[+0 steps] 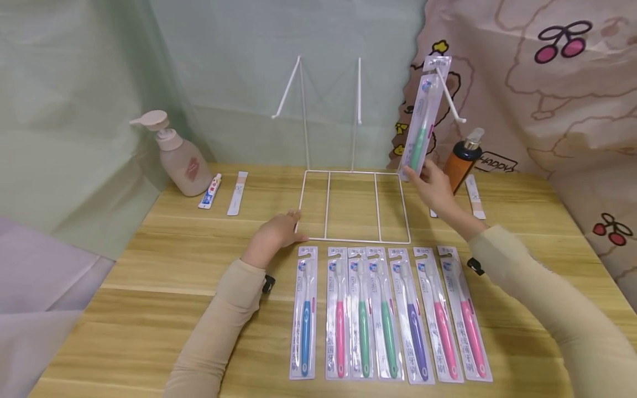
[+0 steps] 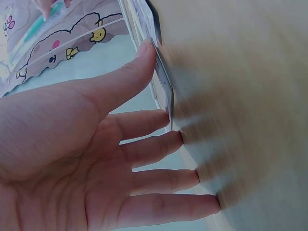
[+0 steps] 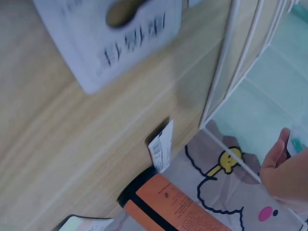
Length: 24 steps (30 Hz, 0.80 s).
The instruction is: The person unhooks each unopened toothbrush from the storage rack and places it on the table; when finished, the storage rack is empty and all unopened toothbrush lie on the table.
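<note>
A white wire rack (image 1: 368, 240) stands on the table with three upright prongs. My left hand (image 1: 278, 229) rests at its front left corner; in the left wrist view its fingers (image 2: 154, 180) stretch down to the tabletop and the thumb lies by the rack's edge. At the right prong my right hand (image 1: 432, 185) pinches the lower end of a packaged green toothbrush (image 1: 423, 124). That pack stands tilted, its top with the hanging hole overlapping the prong in the head view. In the right wrist view the right hand (image 3: 284, 171) appears at the edge.
Several packaged toothbrushes (image 1: 365, 331) lie in a row before the rack. A pump bottle (image 1: 184, 166), a toothpaste tube (image 1: 210, 191) and a slim sachet (image 1: 238, 193) are at the left. By my right hand stands an orange spray bottle (image 1: 460, 166), with another sachet (image 1: 475, 197) beside it.
</note>
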{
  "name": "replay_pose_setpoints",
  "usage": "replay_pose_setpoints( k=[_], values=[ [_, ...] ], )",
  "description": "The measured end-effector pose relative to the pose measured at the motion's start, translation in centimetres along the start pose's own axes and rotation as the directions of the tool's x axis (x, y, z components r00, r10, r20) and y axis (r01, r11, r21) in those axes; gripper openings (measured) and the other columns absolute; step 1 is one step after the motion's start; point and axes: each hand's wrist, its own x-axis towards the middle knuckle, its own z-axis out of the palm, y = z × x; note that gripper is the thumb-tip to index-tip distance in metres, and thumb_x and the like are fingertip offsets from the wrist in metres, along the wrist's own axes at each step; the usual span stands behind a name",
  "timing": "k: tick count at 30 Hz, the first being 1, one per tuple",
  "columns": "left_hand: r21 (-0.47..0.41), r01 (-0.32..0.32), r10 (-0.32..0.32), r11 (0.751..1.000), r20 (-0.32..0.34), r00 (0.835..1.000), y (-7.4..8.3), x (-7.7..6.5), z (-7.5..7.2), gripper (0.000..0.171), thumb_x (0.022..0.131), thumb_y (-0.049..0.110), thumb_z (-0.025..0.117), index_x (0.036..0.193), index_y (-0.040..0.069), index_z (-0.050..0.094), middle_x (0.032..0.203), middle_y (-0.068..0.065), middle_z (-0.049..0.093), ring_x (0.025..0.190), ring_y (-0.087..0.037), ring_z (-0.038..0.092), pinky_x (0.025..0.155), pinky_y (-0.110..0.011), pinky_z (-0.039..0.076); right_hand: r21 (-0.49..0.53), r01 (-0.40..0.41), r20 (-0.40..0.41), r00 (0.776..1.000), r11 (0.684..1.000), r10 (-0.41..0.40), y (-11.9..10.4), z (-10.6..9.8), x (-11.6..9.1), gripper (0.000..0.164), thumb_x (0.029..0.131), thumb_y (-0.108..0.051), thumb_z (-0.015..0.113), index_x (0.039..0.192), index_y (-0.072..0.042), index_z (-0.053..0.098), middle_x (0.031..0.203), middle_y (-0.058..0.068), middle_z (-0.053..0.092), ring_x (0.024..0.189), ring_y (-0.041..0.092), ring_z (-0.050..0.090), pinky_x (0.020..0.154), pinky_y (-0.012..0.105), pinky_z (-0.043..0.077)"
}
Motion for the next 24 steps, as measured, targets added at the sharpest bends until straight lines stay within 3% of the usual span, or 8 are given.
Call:
replay_pose_setpoints(
  k=[6,10,16,19,24],
  values=[
    [-0.010,0.006,-0.006,1.000,0.000,1.000,0.0,-0.1,0.0,0.076,0.092,0.037,0.056,0.148,0.002,0.018,0.153,-0.020,0.015,0.138,-0.039,0.021,0.113,-0.048,0.024,0.048,0.000,0.036,0.999,0.999,-0.002,-0.6,-0.3,-1.6,0.058,0.094,-0.041,0.052,0.135,-0.002,0.043,0.131,0.022,0.053,0.118,0.034,0.053,0.094,0.048,0.047],
    [-0.022,0.009,-0.009,1.000,0.003,1.000,0.0,-0.1,0.0,0.076,0.092,0.037,0.056,0.149,0.003,0.017,0.153,-0.019,0.014,0.138,-0.039,0.021,0.113,-0.049,0.023,0.062,-0.017,0.035,0.999,0.998,0.015,-1.4,-0.8,-2.6,0.053,0.093,-0.041,0.052,0.128,-0.002,0.048,0.127,0.019,0.057,0.113,0.030,0.058,0.087,0.034,0.050],
    [-0.024,0.007,-0.007,1.000,-0.002,1.000,0.0,-0.2,-0.1,0.076,0.092,0.037,0.056,0.148,0.003,0.018,0.153,-0.020,0.014,0.138,-0.039,0.021,0.113,-0.049,0.023,0.100,0.013,0.090,0.996,0.995,-0.022,-1.8,-1.6,-4.3,0.051,0.095,-0.038,0.050,0.129,0.000,0.046,0.125,0.022,0.057,0.098,0.006,0.060,0.074,0.016,0.048],
    [-0.033,0.009,-0.009,0.999,0.000,1.000,0.0,-0.2,-0.1,0.076,0.092,0.037,0.056,0.148,0.003,0.017,0.153,-0.019,0.014,0.138,-0.039,0.020,0.113,-0.049,0.023,0.121,0.030,0.116,0.992,0.992,-0.044,-1.8,-1.9,-5.3,0.050,0.096,-0.035,0.049,0.132,-0.001,0.044,0.124,0.024,0.057,0.088,-0.001,0.057,0.067,0.016,0.047],
    [-0.030,0.010,-0.010,1.000,-0.003,1.000,0.0,-0.2,0.0,0.077,0.092,0.037,0.056,0.148,0.003,0.017,0.153,-0.018,0.015,0.139,-0.038,0.020,0.113,-0.048,0.022,0.139,0.035,0.152,0.987,0.990,-0.056,-1.7,-2.1,-7.1,0.047,0.097,-0.033,0.049,0.132,-0.001,0.044,0.125,0.018,0.058,0.092,-0.003,0.058,0.071,0.016,0.050]
  ],
)
